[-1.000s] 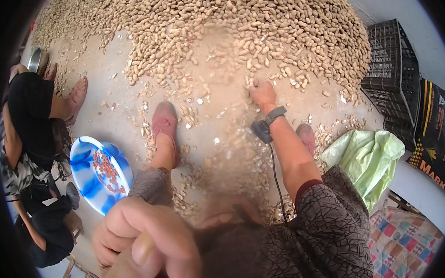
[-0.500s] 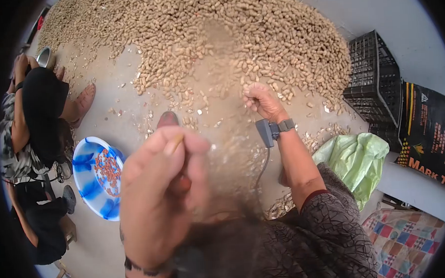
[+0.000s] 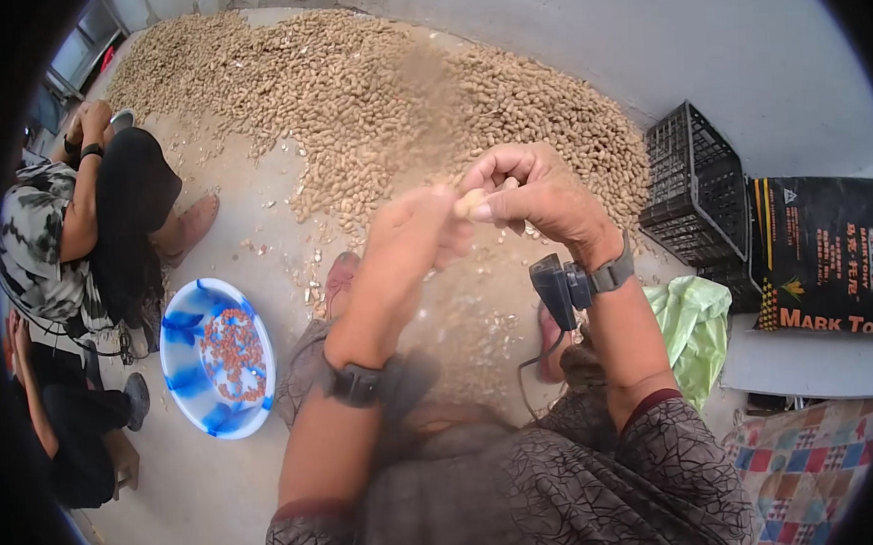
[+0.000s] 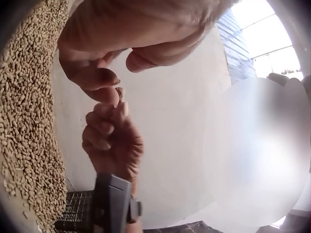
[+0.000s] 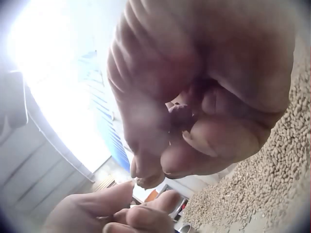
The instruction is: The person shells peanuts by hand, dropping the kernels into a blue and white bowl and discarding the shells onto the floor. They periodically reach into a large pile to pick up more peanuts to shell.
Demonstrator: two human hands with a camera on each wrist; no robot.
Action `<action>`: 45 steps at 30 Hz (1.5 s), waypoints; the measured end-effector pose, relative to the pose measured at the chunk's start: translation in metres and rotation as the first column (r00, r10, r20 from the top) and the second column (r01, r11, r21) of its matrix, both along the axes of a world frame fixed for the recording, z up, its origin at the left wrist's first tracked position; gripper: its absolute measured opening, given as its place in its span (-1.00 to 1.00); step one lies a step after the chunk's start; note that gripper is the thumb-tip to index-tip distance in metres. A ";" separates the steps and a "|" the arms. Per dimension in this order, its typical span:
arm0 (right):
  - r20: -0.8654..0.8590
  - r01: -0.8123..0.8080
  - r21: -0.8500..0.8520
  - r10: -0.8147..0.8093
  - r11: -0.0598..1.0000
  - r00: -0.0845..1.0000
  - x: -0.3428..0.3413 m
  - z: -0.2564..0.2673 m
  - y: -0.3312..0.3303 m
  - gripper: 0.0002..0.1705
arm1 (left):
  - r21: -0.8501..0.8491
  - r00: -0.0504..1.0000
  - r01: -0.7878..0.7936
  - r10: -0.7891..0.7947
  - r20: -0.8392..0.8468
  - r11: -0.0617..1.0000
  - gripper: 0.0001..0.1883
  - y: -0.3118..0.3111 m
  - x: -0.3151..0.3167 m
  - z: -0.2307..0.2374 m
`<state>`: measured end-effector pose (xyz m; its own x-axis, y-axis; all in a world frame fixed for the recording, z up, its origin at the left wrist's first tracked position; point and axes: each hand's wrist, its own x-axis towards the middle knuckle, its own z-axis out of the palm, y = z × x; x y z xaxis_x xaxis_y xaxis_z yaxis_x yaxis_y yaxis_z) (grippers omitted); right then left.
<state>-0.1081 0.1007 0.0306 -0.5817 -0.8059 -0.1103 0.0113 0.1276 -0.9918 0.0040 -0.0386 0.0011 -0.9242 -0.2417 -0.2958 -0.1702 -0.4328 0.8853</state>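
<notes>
My right hand pinches an unshelled peanut between thumb and finger, and a second pale piece shows among its curled fingers. Beside it, my blurred left hand has its fingertips close against the peanut. In the left wrist view, the peanut stands up from the fingers of my right hand, just below the bent fingers of my left hand; the left thumb is apart from them. Across the right wrist view, my right hand is above my left hand. Whether anything lies inside the left hand is hidden.
A large peanut pile spreads along the wall. At left stands a blue and white basin with reddish kernels; two people sit beyond it. Black crates, a green sack and a black printed bag are at right.
My left hand has risen from low at the left to meet my right hand. My right hand has lifted from the pile's edge with a peanut. The head view has tilted up.
</notes>
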 end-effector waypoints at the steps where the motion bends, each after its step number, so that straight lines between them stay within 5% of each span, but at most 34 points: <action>1: -0.017 -0.012 0.032 0.013 0.999 1.000 0.005 0.007 0.001 -0.77 | 0.000 0.995 0.072 -0.072 -0.066 0.997 -0.73 0.000 0.000 -0.003; 6: -0.094 0.039 0.140 -0.026 0.989 0.995 0.020 0.028 0.015 -0.69 | 0.050 0.941 0.288 -0.273 -0.201 0.956 -0.80 -0.001 0.000 0.000; 8: -0.076 0.066 0.127 -0.056 0.990 0.995 0.025 0.028 0.024 -0.65 | 0.198 0.928 0.329 -0.277 -0.249 0.923 -0.81 0.004 0.002 0.006; 15: 0.200 0.197 -0.043 -0.184 0.980 0.962 0.046 0.019 0.047 -0.54 | 0.268 0.890 0.355 -0.236 -0.390 0.896 -0.68 0.024 0.004 0.019; 30: 0.331 0.159 -0.203 -0.085 0.966 0.940 0.055 0.019 0.057 -0.56 | -0.090 0.819 0.488 -0.491 -0.295 0.868 -0.69 0.046 -0.004 0.028; 36: 0.433 0.299 -0.272 -0.161 0.915 0.887 0.055 -0.003 0.057 -0.65 | -0.085 0.816 0.419 -0.416 -0.401 0.904 -0.66 0.055 -0.003 0.020; 38: 0.453 0.343 -0.271 -0.195 0.900 0.870 0.054 -0.008 0.056 -0.68 | -0.199 0.804 0.328 -0.383 -0.454 0.924 -0.74 0.060 -0.003 0.017; 45: 0.440 0.390 -0.257 -0.252 0.884 0.862 0.048 -0.017 0.052 -0.78 | -0.278 0.876 0.174 -0.277 -0.394 0.945 -0.71 0.067 -0.007 0.006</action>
